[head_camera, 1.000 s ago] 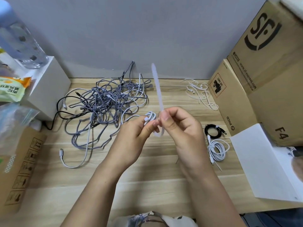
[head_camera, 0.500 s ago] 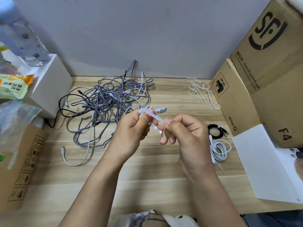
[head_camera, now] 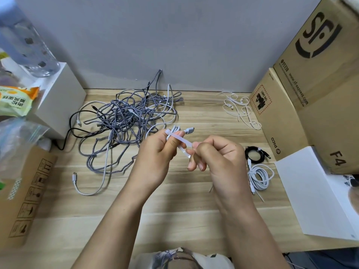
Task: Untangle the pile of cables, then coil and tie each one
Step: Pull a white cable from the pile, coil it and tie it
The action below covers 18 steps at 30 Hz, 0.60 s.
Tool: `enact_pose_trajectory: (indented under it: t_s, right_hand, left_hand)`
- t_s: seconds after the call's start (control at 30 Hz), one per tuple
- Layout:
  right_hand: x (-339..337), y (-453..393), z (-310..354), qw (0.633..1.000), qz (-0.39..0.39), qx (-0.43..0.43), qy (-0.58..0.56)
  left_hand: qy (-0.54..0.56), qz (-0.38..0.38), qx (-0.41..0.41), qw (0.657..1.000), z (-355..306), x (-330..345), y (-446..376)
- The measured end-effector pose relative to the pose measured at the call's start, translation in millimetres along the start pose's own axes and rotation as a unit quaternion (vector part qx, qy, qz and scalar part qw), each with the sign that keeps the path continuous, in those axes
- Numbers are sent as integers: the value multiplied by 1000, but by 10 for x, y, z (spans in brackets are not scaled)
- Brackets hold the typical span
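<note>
The wooden table (head_camera: 174, 206) carries the big pile of grey and white cables (head_camera: 128, 121) at its back left, still tangled. At the right side, near the cardboard boxes (head_camera: 318, 94), lie a coiled white cable (head_camera: 260, 176) and just behind it a coiled black cable (head_camera: 255, 154), each one tied. Loose white ties (head_camera: 240, 109) lie at the back right. Above the table, my left hand (head_camera: 157, 154) grips a small folded white cable (head_camera: 175, 132). My right hand (head_camera: 219, 158) pinches the white tie (head_camera: 179, 140) which goes around this bundle.
</note>
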State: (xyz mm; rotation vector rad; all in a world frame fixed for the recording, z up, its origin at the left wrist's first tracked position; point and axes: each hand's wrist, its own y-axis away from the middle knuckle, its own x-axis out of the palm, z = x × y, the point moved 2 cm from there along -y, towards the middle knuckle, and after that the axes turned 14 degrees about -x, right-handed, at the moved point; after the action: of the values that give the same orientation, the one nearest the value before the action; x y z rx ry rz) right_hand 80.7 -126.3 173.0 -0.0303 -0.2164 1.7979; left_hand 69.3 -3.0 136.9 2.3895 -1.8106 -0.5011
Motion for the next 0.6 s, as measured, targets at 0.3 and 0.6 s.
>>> enact_pose_trajectory:
  t_s: [0.3,0.6]
  right_hand:
    - [-3,0,-23,1000,-2,-2,-7]
    - [3,-14,-65,1000,-7,2,-13]
  left_hand:
    - [-10,-3,-2,1000,12,8,-8]
    - [-65,-36,15,997,-50,2,59]
